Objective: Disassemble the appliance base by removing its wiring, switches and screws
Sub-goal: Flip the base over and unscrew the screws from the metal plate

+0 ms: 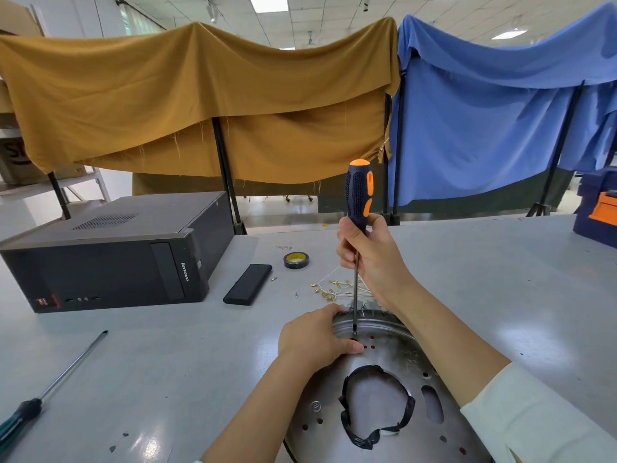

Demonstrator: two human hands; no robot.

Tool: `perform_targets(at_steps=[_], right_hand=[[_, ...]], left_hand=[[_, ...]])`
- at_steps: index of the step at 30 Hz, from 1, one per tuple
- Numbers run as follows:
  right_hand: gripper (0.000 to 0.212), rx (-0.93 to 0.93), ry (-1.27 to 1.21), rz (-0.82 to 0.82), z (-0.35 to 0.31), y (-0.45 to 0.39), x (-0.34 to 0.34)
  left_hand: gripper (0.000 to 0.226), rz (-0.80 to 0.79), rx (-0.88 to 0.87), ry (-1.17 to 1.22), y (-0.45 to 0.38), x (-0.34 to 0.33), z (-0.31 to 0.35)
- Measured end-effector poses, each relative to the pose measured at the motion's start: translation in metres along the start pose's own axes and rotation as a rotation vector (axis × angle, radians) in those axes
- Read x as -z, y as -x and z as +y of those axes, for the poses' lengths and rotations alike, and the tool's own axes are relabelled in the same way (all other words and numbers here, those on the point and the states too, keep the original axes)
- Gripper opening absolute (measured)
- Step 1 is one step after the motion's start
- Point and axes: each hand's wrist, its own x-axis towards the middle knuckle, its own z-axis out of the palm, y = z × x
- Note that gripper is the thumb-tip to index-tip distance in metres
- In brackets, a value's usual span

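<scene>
At the near edge of the table (167, 362), in the head view, the round metal appliance base (384, 362) lies flat, and the left hand (314, 339) curls its fingers (350, 347) over the far rim, probably to stop the base turning. The right hand (370, 259) clenches the neck of the orange-and-black screwdriver (359, 192), held upright so its tip sits in a screw hole just beside the left thumb; detached wires with brass terminals (334, 289) lie just beyond the base.
</scene>
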Motion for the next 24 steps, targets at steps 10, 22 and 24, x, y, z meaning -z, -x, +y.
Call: perform_targets(at_steps=[10, 22, 24], right_hand=[[0.042, -0.018, 0.022, 0.000, 0.0003, -0.0006, 0.0010], [0.034, 0.047, -0.086, 0.076, 0.0048, 0.0022, 0.0050], [0.034, 0.058, -0.099, 0.071, 0.0049, 0.0041, 0.0053]], left_hand=[[0.068, -0.016, -0.002, 0.015, 0.0020, 0.0014, 0.0009], [0.038, -0.013, -0.073, 0.106, 0.0072, 0.0043, 0.0007], [0.034, -0.009, -0.047, 0.123, 0.0059, 0.0048, 0.0005]])
